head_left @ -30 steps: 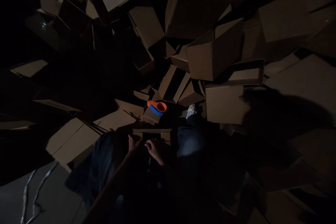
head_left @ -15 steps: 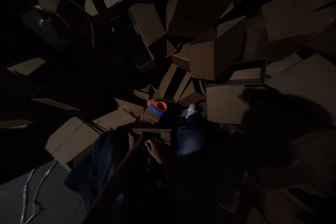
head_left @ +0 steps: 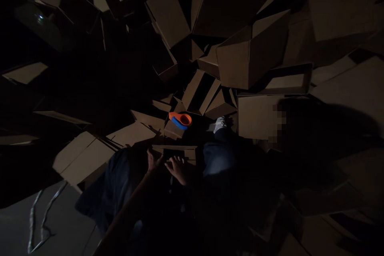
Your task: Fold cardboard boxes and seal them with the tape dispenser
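An orange-and-blue tape dispenser (head_left: 180,120) lies on a flattened piece of cardboard (head_left: 171,130), just beyond my hands. Low in the view, my left hand (head_left: 154,161) and my right hand (head_left: 177,170) rest at the near side of a flat cardboard piece (head_left: 174,152). Fingers of both hands lie on or against it, but the dim light hides whether they grip it. My hands are a little apart, with my dark-trousered legs on either side.
Several open cardboard boxes, including a large one (head_left: 252,54), and loose flaps surround me. A white shoe (head_left: 220,124) sits beyond my right knee. Grey floor with silvery strips (head_left: 45,224) shows at lower left. Deep shadow covers the left side and right side.
The whole view has drifted slightly, with the boxes shifting outward at the right. My hands stay at the cardboard piece, and the tape dispenser has not moved on its cardboard.
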Tool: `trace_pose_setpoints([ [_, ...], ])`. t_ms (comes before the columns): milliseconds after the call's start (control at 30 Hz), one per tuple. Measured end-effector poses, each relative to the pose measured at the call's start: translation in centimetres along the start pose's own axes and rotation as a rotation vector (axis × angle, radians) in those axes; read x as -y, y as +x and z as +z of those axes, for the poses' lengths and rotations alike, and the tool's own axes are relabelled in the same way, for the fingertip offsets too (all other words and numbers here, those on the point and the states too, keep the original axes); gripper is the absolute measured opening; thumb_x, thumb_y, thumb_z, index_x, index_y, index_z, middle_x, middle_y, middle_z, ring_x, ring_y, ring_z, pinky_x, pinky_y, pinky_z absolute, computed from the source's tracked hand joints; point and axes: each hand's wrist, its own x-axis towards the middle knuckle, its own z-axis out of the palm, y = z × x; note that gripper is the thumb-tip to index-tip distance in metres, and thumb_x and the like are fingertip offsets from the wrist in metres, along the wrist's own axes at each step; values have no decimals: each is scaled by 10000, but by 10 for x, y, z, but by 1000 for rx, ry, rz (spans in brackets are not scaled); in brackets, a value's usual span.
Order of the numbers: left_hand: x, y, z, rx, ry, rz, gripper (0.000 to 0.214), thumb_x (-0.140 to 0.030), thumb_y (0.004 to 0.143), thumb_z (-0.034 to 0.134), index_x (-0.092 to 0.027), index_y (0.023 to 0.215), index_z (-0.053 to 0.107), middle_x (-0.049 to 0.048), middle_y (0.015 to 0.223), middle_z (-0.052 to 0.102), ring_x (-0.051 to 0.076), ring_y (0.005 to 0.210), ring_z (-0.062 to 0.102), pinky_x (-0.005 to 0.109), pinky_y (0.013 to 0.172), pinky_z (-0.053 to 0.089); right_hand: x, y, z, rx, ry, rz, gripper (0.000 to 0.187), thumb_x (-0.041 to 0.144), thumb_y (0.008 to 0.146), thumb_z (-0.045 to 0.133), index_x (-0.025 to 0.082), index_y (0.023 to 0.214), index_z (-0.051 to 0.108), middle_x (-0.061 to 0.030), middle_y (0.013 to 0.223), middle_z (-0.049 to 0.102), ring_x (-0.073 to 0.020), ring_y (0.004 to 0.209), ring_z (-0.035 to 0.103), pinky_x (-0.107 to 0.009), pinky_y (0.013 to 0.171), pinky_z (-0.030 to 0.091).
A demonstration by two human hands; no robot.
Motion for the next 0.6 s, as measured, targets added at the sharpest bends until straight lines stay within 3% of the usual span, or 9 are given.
trace_pose_setpoints([
  [167, -2, 2, 0, 3, 51, -6, 893, -538, 620, 746, -116, 1326, 397, 239, 1331, 520, 401, 1308, 502, 568, 1086, 412, -1, 4, 7, 23, -30, 30, 394, 537, 991, 480, 228, 1170, 645, -88, 1269, 646, -266, 1242, 535, -419, 1066, 344],
  [267, -3, 3, 0, 8, 72, -2, 903, -550, 633, 743, -109, 1342, 397, 239, 1354, 506, 398, 1330, 483, 573, 1115, 385, 0, 6, 1, 93, -48, 27, 404, 505, 968, 527, 213, 1231, 620, -102, 1307, 624, -279, 1275, 513, -443, 1095, 340],
  [467, -3, 2, 2, 6, 99, -23, 880, -518, 664, 742, -50, 1332, 412, 273, 1353, 503, 421, 1347, 460, 544, 1136, 378, -1, 12, -23, 399, -115, -34, 753, 220, 793, 706, 175, 1487, 416, -160, 1572, 393, -320, 1446, 348, -532, 1181, 242],
  [600, -4, 1, 4, -24, 48, -25, 833, -517, 634, 778, -122, 1296, 463, 211, 1320, 557, 401, 1321, 497, 557, 1125, 395, -3, 14, -15, 382, -170, -57, 819, 66, 733, 671, 177, 1501, 411, -175, 1575, 388, -317, 1450, 357, -532, 1191, 234],
])
